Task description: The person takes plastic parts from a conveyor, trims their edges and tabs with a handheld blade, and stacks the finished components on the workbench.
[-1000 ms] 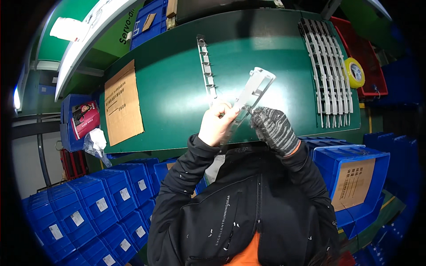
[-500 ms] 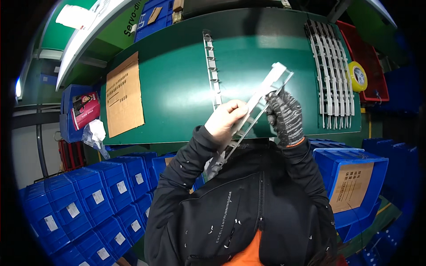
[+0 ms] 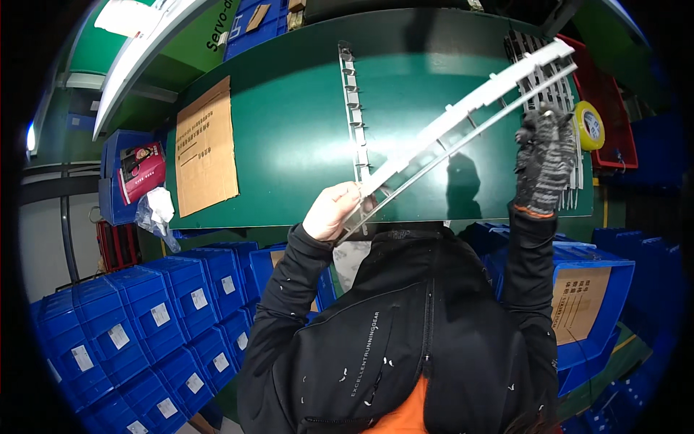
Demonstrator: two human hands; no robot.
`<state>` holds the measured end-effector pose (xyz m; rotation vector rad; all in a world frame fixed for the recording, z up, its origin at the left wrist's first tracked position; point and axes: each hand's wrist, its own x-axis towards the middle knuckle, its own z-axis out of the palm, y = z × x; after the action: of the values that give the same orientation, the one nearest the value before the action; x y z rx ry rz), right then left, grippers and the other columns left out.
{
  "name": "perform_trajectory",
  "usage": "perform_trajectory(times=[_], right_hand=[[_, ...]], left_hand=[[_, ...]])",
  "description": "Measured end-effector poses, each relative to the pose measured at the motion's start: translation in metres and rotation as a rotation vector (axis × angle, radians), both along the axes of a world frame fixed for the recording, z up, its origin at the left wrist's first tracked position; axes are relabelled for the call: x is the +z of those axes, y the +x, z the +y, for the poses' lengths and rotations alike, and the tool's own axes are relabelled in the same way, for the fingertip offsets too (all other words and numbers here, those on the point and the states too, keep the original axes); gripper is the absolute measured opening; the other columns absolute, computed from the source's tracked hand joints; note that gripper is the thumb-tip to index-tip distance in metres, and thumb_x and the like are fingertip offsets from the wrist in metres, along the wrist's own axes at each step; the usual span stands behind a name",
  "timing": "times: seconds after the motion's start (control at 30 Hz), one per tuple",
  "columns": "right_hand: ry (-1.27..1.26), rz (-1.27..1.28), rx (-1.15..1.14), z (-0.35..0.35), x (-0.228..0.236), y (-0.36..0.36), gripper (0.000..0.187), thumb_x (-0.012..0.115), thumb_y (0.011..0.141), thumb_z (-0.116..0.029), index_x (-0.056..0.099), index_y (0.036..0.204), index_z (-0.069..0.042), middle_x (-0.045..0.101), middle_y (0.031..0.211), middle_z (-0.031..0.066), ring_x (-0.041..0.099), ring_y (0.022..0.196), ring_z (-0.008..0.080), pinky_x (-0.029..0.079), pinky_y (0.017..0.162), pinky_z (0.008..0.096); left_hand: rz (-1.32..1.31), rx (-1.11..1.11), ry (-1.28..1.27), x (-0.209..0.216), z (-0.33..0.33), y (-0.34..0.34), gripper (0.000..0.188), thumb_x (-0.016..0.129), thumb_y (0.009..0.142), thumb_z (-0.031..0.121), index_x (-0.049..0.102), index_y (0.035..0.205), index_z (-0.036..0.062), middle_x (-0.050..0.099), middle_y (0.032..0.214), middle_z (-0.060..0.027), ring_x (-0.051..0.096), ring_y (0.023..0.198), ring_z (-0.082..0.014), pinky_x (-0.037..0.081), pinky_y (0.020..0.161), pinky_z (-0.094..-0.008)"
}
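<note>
A long pale ladder-like rail [image 3: 463, 108], two strips joined by short crosspieces, slants from lower left to upper right above the table. My bare left hand [image 3: 335, 210] is closed around its lower end. My right hand [image 3: 542, 160], in a grey and black knit glove, is beneath the rail's far end, in front of a row of similar rails [image 3: 571, 137]. Its fingers look curled, and what they hold, if anything, is hidden. Another such rail [image 3: 352, 101] lies lengthwise on the green table [image 3: 282, 137], left of the raised one.
On the table's left lies a cardboard sheet [image 3: 206, 148]. A yellow tape roll [image 3: 590, 125] and a red bin [image 3: 614, 145] are at the right. Blue crates [image 3: 137, 304] are stacked at lower left; another blue crate [image 3: 596, 282] stands at lower right.
My right hand has moved right, from the held rail to the row of rails. The held rail has swung up and right, its lower end now in my left hand, which moved slightly left.
</note>
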<state>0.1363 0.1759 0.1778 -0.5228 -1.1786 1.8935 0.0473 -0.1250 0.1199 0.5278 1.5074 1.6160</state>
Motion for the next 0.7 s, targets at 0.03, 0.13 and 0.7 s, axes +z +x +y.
perform_trajectory(times=[0.03,0.13,0.7], right_hand=[[0.07,-0.012,0.097,-0.018,-0.004,0.004,0.018,0.051,0.087,-0.017,0.054,0.096,-0.001,0.056,0.078,0.0045,0.051,0.058,0.0095,0.042,0.05,0.0178],[0.451,-0.385,0.395,-0.061,-0.02,0.016,0.024,0.051,0.087,-0.027,0.06,0.087,-0.004,0.057,0.069,0.0035,0.051,0.058,0.0068,0.039,0.046,0.0203],[0.926,-0.53,0.433,-0.077,-0.025,0.021,0.015,0.05,0.082,-0.013,0.058,0.077,-0.001,0.056,0.067,0.0149,0.055,0.061,0.0321,0.044,0.056,0.0405]], left_hand=[[-0.201,0.081,0.114,0.006,0.009,0.005,0.021,0.045,0.087,0.018,0.05,0.072,0.0046,0.053,0.08,-0.0049,0.051,0.079,-0.0179,0.043,0.076,-0.0333],[-0.518,0.184,0.261,0.019,0.034,0.012,0.027,0.045,0.087,0.02,0.044,0.063,0.0078,0.048,0.073,-0.0036,0.05,0.076,-0.0188,0.045,0.072,-0.0358],[-0.529,0.142,0.337,0.001,0.071,0.019,0.025,0.055,0.085,0.027,0.054,0.079,0.0028,0.053,0.077,-0.0045,0.052,0.073,-0.015,0.045,0.072,-0.0308]])
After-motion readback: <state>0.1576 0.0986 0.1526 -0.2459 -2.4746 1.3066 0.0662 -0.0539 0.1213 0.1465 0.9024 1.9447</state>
